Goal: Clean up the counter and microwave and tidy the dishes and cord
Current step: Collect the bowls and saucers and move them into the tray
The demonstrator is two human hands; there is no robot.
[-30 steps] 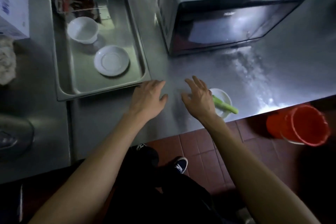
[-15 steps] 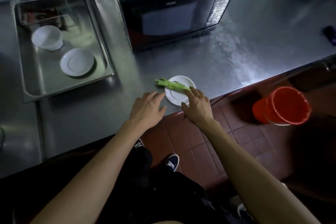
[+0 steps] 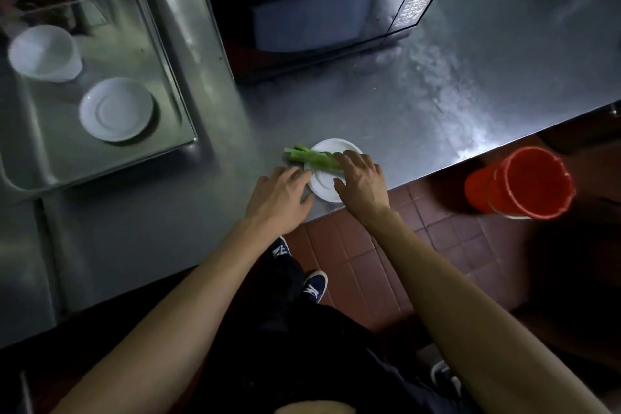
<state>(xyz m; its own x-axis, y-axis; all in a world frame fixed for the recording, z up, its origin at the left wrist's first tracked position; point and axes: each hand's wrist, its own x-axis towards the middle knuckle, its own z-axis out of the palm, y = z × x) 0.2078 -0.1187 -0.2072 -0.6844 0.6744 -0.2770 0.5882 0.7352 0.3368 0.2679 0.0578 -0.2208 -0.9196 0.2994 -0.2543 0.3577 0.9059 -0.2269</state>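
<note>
Head view, frame centre: our left hand (image 3: pixel 280 193) and right hand (image 3: pixel 361 178), fingers loose, touch the breakable saucer (image 3: pixel 324 186); we should lift it by the rim, keeping the limp greens (image 3: pixel 311 158) level.

Both hands on saucer (image 3: pixel 324 186) — green stalks (image 3: pixel 312 158) across it.
</note>
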